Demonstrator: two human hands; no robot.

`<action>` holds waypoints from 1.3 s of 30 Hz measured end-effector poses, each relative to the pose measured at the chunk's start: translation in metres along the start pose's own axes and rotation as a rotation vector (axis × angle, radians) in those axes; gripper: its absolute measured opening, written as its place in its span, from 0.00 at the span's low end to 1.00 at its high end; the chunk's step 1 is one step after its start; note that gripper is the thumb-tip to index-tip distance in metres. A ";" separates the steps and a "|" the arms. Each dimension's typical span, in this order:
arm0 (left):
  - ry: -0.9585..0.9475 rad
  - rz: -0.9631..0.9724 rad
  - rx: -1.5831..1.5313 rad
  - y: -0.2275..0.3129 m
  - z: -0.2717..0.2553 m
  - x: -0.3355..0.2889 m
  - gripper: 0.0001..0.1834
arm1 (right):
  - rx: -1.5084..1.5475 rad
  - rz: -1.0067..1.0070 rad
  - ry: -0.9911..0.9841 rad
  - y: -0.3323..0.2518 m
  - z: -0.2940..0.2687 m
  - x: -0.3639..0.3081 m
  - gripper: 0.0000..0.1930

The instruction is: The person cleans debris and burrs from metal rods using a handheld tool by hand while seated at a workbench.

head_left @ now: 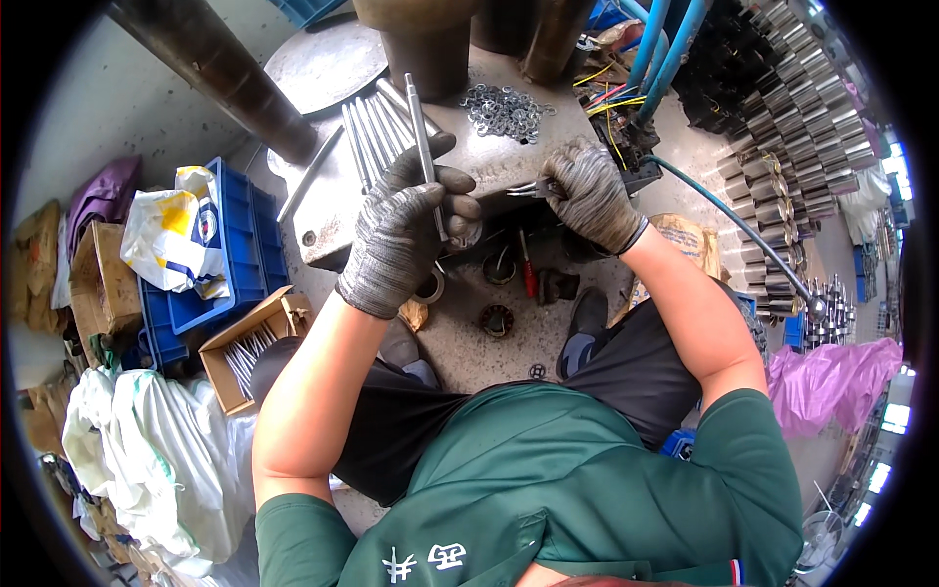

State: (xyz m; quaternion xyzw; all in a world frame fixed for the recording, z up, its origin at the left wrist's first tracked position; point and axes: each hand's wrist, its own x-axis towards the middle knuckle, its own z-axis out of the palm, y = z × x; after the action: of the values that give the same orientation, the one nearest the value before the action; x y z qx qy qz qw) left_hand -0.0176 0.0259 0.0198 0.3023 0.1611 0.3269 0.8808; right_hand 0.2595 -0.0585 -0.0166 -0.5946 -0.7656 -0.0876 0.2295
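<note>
Green shirt [509, 460] up front, then left hand [396, 235] gripping a steel rod [420, 127] and, across from it, right hand [592, 196] pinching some metal bit [526, 190] I can't ID, so probably fitting prep, next needing lining-up.

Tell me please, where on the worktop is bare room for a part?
Two patches of the worktop look bare: the front-left corner, bordered by the metal rods and left hand; a smaller one before the small metal pieces, between left and right hand. Crowded: rods, pieces, right-rear wires.
</note>
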 end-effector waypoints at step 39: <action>0.179 -0.022 0.241 -0.017 -0.007 0.021 0.07 | 0.211 0.434 -0.042 0.010 -0.008 0.028 0.09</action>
State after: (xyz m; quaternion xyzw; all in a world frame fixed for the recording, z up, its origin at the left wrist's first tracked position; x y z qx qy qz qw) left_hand 0.0026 0.0328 0.0024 0.3735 0.2805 0.3213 0.8238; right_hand 0.2660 -0.0346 0.0021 -0.7195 -0.6295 0.0563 0.2879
